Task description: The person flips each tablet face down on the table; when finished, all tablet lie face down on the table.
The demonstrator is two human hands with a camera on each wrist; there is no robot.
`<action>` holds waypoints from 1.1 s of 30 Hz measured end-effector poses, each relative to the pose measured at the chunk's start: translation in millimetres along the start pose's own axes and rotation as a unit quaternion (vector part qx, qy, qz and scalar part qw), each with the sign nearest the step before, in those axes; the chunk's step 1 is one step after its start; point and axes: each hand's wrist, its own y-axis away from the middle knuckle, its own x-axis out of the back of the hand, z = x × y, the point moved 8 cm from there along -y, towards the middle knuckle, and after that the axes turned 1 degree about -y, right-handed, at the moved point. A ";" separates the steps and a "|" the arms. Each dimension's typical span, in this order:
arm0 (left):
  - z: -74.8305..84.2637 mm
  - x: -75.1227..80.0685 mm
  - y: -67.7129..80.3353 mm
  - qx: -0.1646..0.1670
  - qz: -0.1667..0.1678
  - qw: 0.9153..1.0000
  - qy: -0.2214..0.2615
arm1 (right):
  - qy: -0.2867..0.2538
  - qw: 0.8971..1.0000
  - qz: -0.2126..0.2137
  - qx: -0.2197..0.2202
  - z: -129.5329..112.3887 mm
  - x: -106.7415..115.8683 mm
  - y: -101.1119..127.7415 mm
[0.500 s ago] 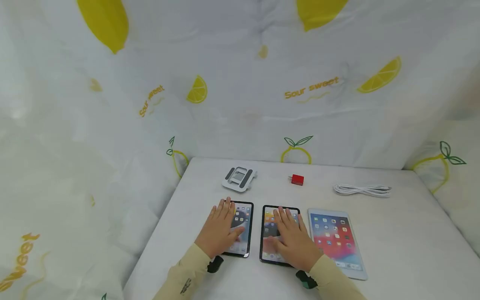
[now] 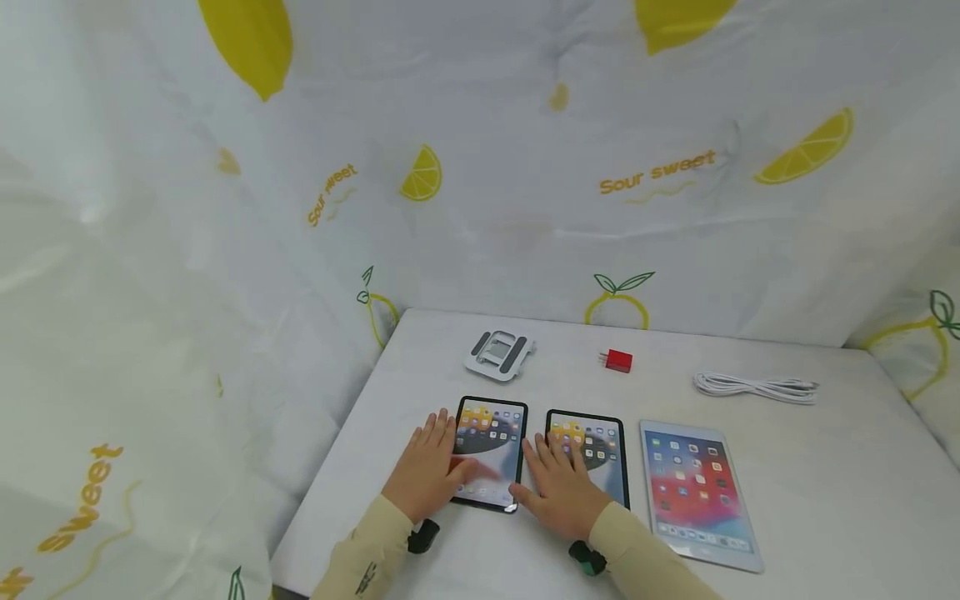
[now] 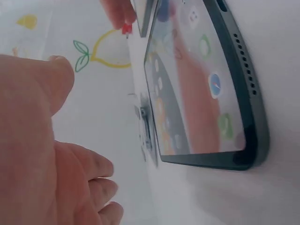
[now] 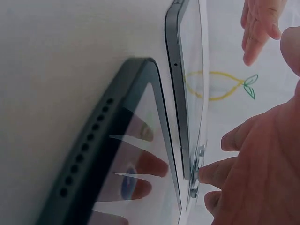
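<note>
Two dark-rimmed tablets lie side by side with lit screens, the left tablet [image 2: 491, 467] and the middle tablet [image 2: 611, 450]. My left hand [image 2: 426, 465] is at the left tablet's left edge, fingers extended, thumb over the screen. In the left wrist view that hand [image 3: 37, 126] holds nothing, and a reddish reflection crosses the glass. My right hand [image 2: 561, 492] spreads over the gap between both tablets and the middle tablet's left side. Its fingers are mirrored in a screen in the right wrist view, where the hand [image 4: 262, 164] grips nothing.
A white tablet [image 2: 697, 483] lies on the right. Behind the tablets are a folded silver-white stand [image 2: 498, 354], a red charger plug [image 2: 618, 361] and a coiled white cable [image 2: 756, 388]. A lemon-print sheet [image 2: 510, 233] hangs behind the white table [image 2: 817, 467].
My left hand has slid off the left tablet's screen toward its left edge. The right hand has shifted left from the middle tablet toward the gap. The head view has turned slightly left.
</note>
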 end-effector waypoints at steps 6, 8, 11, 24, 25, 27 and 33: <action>-7.3 -2.5 4.7 -0.004 0.006 1.000 0.025 | 0.007 1.000 -0.018 0.000 -1.2 -6.6 -6.2; -10.1 -5.3 5.5 -0.006 0.006 1.000 0.022 | 0.007 1.000 -0.024 -0.003 -1.3 -8.1 -7.5; -13.8 -11.7 6.5 -0.008 0.003 1.000 0.024 | 0.004 1.000 -0.027 -0.006 -1.8 -10.2 -9.2; -13.7 -20.3 11.6 -0.007 -0.021 0.998 0.062 | 0.000 0.999 -0.043 -0.013 -5.0 -17.7 -12.7; -14.2 -22.0 11.1 -0.005 -0.026 0.998 0.063 | 0.002 0.999 -0.044 -0.012 -5.1 -18.2 -13.2; -15.4 -26.3 10.1 -0.001 -0.035 0.997 0.064 | 0.003 0.999 -0.042 -0.011 -4.7 -18.9 -14.0; -18.1 -33.6 5.9 -0.001 -0.044 0.997 0.061 | -0.002 0.999 -0.034 -0.016 -5.0 -17.6 -14.4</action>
